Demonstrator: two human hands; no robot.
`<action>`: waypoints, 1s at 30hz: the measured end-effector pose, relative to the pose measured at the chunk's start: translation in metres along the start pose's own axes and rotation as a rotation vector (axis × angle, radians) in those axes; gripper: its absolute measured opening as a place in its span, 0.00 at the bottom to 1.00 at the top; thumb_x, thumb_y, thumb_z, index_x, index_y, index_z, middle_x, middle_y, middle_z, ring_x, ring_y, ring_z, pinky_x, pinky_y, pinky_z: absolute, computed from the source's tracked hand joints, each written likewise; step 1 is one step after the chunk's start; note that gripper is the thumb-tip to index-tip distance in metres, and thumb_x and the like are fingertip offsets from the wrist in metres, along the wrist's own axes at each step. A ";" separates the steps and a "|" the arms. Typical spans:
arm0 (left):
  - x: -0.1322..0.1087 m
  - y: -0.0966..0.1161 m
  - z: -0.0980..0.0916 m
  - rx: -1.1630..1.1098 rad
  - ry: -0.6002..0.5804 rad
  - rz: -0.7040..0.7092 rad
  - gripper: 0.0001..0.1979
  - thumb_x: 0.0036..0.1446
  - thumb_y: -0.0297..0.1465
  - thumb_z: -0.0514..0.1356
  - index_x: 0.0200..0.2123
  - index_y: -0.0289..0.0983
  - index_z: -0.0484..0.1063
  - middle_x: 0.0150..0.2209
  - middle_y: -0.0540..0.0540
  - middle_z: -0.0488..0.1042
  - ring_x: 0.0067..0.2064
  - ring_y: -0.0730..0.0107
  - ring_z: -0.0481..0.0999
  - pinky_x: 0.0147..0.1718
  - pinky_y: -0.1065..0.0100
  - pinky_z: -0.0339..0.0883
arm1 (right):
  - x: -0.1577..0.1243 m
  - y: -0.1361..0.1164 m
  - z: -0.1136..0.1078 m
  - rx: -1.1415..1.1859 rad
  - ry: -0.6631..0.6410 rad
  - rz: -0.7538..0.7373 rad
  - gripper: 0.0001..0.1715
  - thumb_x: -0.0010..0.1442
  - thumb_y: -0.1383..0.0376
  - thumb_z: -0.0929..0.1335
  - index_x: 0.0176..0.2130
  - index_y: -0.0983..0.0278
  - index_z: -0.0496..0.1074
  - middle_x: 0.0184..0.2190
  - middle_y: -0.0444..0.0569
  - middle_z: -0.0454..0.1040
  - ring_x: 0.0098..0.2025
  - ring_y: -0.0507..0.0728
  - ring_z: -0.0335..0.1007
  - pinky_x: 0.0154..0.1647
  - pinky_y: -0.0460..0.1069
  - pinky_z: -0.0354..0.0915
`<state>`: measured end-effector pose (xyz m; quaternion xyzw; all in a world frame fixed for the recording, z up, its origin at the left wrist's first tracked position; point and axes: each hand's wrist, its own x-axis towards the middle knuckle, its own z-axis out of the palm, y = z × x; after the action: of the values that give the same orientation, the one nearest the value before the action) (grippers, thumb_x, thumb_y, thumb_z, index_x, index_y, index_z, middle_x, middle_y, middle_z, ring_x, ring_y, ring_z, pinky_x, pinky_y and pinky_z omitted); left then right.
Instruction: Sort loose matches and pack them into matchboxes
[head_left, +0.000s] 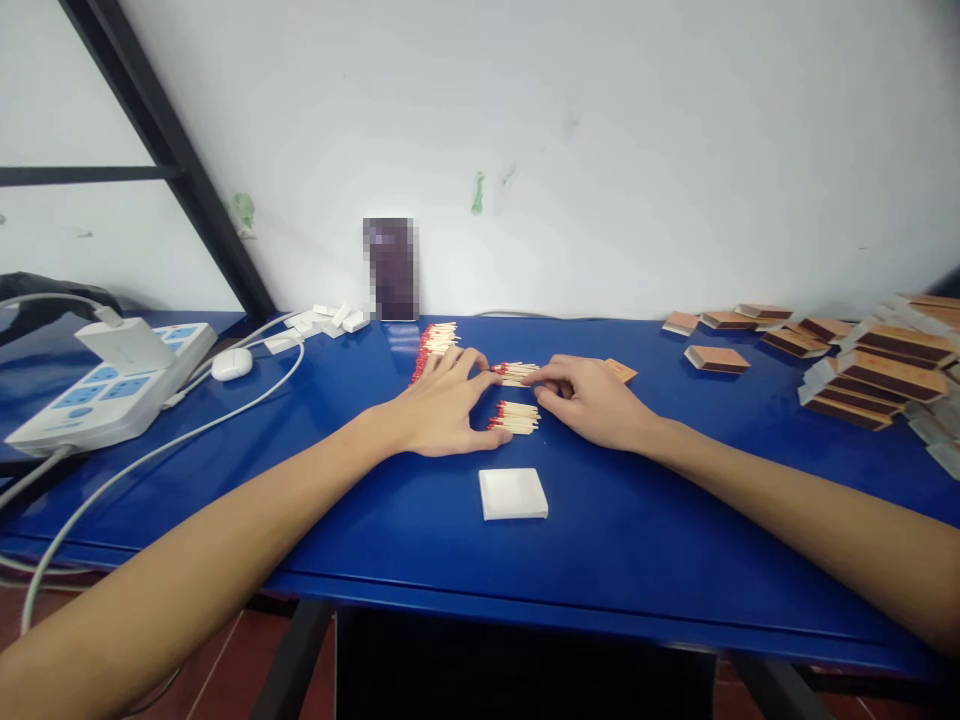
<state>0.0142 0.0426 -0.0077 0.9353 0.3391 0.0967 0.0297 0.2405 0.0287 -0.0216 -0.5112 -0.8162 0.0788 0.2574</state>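
Two small bundles of red-headed matches lie on the blue table: an upper bundle (516, 374) and a lower bundle (517, 417). My left hand (444, 408) is open, palm down, with its fingers spread. Its index fingertip is at the red heads of the upper bundle, and its thumb rests by the lower one. My right hand (589, 400) has bent fingers, index and thumb slightly apart, with the index fingertip at the plain ends of the upper bundle. A larger match pile (439, 340) sits beyond my left hand, partly hidden by it. Nearest me lies a white matchbox tray (514, 494).
An orange matchbox piece (621, 371) shows behind my right hand. Several matchbox sleeves (889, 375) are heaped at the right. White pieces (328, 320) and a dark phone-like object (394, 270) stand by the wall. A power strip (112, 390), cables and a white earbud case (232, 364) occupy the left.
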 end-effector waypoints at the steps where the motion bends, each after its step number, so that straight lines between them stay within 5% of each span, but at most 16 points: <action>1: 0.000 0.000 0.000 0.001 0.003 -0.004 0.37 0.54 0.55 0.55 0.59 0.36 0.65 0.57 0.37 0.60 0.58 0.47 0.58 0.58 0.46 0.55 | 0.000 0.000 0.000 0.011 -0.002 0.002 0.15 0.57 0.66 0.63 0.38 0.65 0.79 0.25 0.45 0.68 0.27 0.54 0.63 0.31 0.50 0.57; 19: -0.002 0.002 -0.001 0.076 0.041 0.054 0.33 0.57 0.53 0.55 0.58 0.39 0.66 0.56 0.37 0.61 0.59 0.47 0.58 0.58 0.46 0.54 | -0.003 0.000 -0.001 0.232 -0.037 0.039 0.11 0.57 0.61 0.65 0.30 0.64 0.75 0.22 0.42 0.66 0.24 0.51 0.57 0.27 0.48 0.56; 30: -0.002 0.001 -0.001 0.142 0.048 0.060 0.37 0.57 0.56 0.52 0.61 0.37 0.65 0.57 0.35 0.61 0.59 0.47 0.59 0.59 0.45 0.51 | -0.002 0.002 0.000 0.122 0.007 0.039 0.14 0.58 0.65 0.64 0.41 0.65 0.77 0.22 0.42 0.66 0.25 0.53 0.61 0.29 0.49 0.57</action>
<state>0.0128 0.0409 -0.0069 0.9422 0.3175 0.0956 -0.0475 0.2425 0.0278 -0.0227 -0.5107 -0.7988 0.1318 0.2895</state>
